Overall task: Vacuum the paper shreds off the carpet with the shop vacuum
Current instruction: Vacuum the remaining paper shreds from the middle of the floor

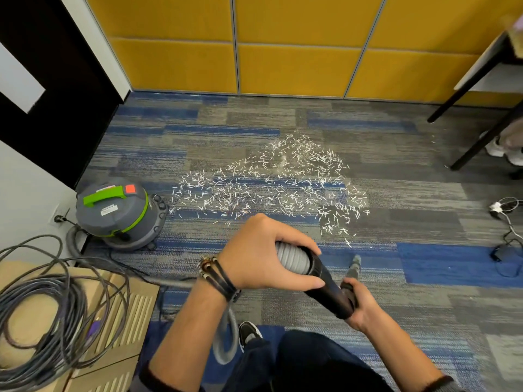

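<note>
**Both hands on the hose, shreds on the floor: mind the slack**

Head view (the only one).
- L hand (pixel 257 256) is wrapped over the joint where the grey ribbed hose (pixel 291 257) meets the black wand (pixel 325 284), fingers curled round it.
- R hand (pixel 360 304) is clenched round the wand's near end.
- A grey nozzle (pixel 355 265) sticks out past those fingers toward the carpet (pixel 424 264). It's blurred, so can't tell if it's seated on the wand or touching the pile.
- Paper shreds (pixel 283 182) lie in a broad patch mid-floor, ahead of the nozzle, btw the shop vacuum (pixel 119 213) at left and the table leg (pixel 481 141) at right. A few strays sit by that leg.

Risks, as I judge them:
- Hose slack loops down beside the shoe (pixel 249 332). A step fwd could pin it or cause a trip.
- Reaching for the far-right shreds may pull the hose taut and drag or tip the vacuum. Its cord runs to a wall plug (pixel 59 219) just behind, so a drag could yank that out.
- A nozzle not fully seated would drop off or leak suction.
- Narrow mouth plus long strips means clumps could jam it.
- The white plug and cables (pixel 496 207) lie on the carpet at right, and suction could catch one.
- Strays under the table are easy to miss.
</note>
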`<move>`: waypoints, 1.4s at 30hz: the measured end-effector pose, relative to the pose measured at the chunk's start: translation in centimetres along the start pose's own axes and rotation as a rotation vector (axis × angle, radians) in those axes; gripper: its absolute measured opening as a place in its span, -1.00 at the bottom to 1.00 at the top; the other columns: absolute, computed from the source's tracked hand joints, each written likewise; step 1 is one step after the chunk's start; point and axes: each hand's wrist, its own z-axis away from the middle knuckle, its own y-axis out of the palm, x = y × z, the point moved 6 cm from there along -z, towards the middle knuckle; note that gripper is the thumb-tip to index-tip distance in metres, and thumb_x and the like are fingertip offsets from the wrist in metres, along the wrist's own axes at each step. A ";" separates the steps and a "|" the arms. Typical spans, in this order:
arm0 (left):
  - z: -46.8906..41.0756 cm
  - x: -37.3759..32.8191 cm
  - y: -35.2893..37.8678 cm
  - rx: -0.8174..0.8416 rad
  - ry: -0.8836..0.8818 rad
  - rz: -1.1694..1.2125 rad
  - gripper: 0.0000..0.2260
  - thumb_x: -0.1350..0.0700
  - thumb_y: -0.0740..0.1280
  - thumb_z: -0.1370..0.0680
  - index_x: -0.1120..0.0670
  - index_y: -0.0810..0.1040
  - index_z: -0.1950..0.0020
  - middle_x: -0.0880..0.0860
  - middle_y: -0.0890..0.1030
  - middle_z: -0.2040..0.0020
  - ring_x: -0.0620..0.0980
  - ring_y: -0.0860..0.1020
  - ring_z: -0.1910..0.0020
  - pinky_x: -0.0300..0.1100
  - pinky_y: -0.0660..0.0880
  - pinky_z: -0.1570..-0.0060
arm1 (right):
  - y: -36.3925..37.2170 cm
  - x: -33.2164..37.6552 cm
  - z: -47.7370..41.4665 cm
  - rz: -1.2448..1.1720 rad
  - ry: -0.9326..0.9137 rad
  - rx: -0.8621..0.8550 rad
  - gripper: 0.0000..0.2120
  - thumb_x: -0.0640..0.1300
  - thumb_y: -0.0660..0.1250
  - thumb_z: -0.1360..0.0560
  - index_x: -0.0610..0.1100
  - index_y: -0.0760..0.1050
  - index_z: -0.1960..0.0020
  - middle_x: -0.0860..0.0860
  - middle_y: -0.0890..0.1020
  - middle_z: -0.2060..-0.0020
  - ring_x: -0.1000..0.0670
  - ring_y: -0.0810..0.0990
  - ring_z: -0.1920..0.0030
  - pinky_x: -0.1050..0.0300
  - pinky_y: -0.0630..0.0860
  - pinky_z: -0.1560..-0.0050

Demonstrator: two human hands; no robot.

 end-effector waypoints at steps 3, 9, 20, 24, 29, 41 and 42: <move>0.0 0.5 0.3 -0.003 0.023 -0.072 -0.70 -0.11 0.68 -0.32 -0.08 0.78 0.01 -0.21 0.75 0.10 -0.28 0.69 0.13 -0.20 0.61 -0.01 | 0.7 1.1 -1.3 0.049 -0.036 -0.045 -0.83 -0.04 0.24 -0.57 -0.14 0.40 -0.04 -0.16 0.52 0.21 -0.15 0.51 0.26 0.00 0.54 0.16; 0.3 3.1 -2.5 -0.018 -0.049 -0.099 -0.70 -0.13 0.65 -0.31 -0.09 0.78 0.02 -0.23 0.75 0.10 -0.30 0.69 0.11 -0.15 0.62 0.00 | 6.0 -0.4 -3.2 0.137 0.045 -0.040 -0.76 -0.02 0.18 -0.59 -0.18 0.41 0.12 -0.17 0.49 0.24 -0.16 0.50 0.26 -0.01 0.53 0.12; -0.1 3.0 -6.9 -0.074 -0.039 -0.085 -0.70 -0.07 0.68 -0.28 -0.09 0.78 0.04 -0.28 0.72 0.16 -0.28 0.69 0.16 -0.30 0.58 0.07 | 12.6 0.6 -3.3 0.211 0.088 0.108 -0.77 -0.03 0.26 -0.56 -0.22 0.43 -0.01 -0.17 0.51 0.18 -0.13 0.51 0.22 -0.01 0.50 0.05; -1.2 3.0 -5.0 -0.027 -0.031 -0.069 -0.71 -0.08 0.68 -0.30 -0.08 0.78 0.03 -0.25 0.73 0.15 -0.27 0.69 0.16 -0.29 0.58 0.06 | 8.7 1.6 -3.6 0.223 0.065 0.014 -0.73 -0.01 0.24 -0.57 -0.22 0.43 -0.10 -0.20 0.51 0.08 -0.18 0.53 0.19 -0.04 0.55 0.08; -2.3 4.0 -2.6 -0.023 -0.086 -0.061 -0.72 -0.12 0.64 -0.32 -0.12 0.78 0.00 -0.26 0.73 0.12 -0.27 0.68 0.15 -0.15 0.61 0.00 | 3.9 3.3 -2.6 0.142 0.119 -0.037 -0.73 -0.03 0.20 -0.60 -0.26 0.44 -0.06 -0.23 0.54 0.18 -0.20 0.58 0.27 -0.05 0.63 0.35; -3.4 3.4 -4.4 -0.050 -0.079 -0.149 -0.64 -0.25 0.61 -0.26 -0.18 0.76 0.01 -0.32 0.72 0.12 -0.29 0.68 0.14 -0.18 0.61 -0.01 | 9.0 4.2 -4.0 0.178 0.108 0.039 -0.74 0.01 0.18 -0.61 -0.17 0.39 0.11 -0.15 0.48 0.28 -0.15 0.51 0.30 0.02 0.56 0.18; -3.4 3.1 -4.7 -0.030 -0.068 -0.175 -0.60 -0.30 0.62 -0.25 -0.20 0.75 -0.02 -0.32 0.72 0.09 -0.31 0.68 0.10 -0.20 0.59 -0.03 | 9.9 4.2 -4.1 0.165 0.105 0.047 -0.71 0.05 0.18 -0.61 -0.17 0.39 0.11 -0.14 0.49 0.30 -0.14 0.51 0.32 0.03 0.56 0.17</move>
